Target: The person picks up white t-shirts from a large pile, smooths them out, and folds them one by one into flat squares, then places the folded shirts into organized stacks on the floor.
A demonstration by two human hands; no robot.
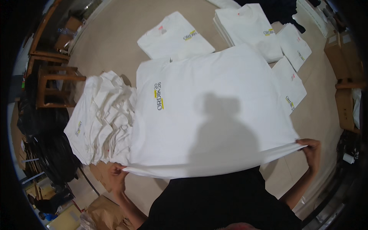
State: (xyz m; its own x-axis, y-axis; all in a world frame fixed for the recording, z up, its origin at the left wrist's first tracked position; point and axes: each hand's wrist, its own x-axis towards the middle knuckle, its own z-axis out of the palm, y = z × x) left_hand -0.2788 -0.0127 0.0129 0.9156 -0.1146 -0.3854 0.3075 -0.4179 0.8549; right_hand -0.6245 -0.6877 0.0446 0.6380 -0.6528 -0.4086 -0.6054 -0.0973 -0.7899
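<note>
A white T-shirt point(176, 130) with a small dark and yellow print is spread out in front of me. Its near edge is pulled taut between my two hands. My left hand point(117, 177) pinches the near left corner, beside a heap of crumpled white T-shirts point(109, 115). The near right corner is pinched by my right hand point(311, 153), thumb and fingers closed on the cloth. A shadow falls across the shirt's middle and right side. What lies beneath the shirt is hidden.
Beyond the shirt lie a folded white shirt point(174, 36) and a folded stack point(249, 28). More folded shirts point(295, 48) sit at the right. A wooden stool point(57, 78) and black bags point(53, 149) stand at the left; cardboard boxes point(343, 57) line the right.
</note>
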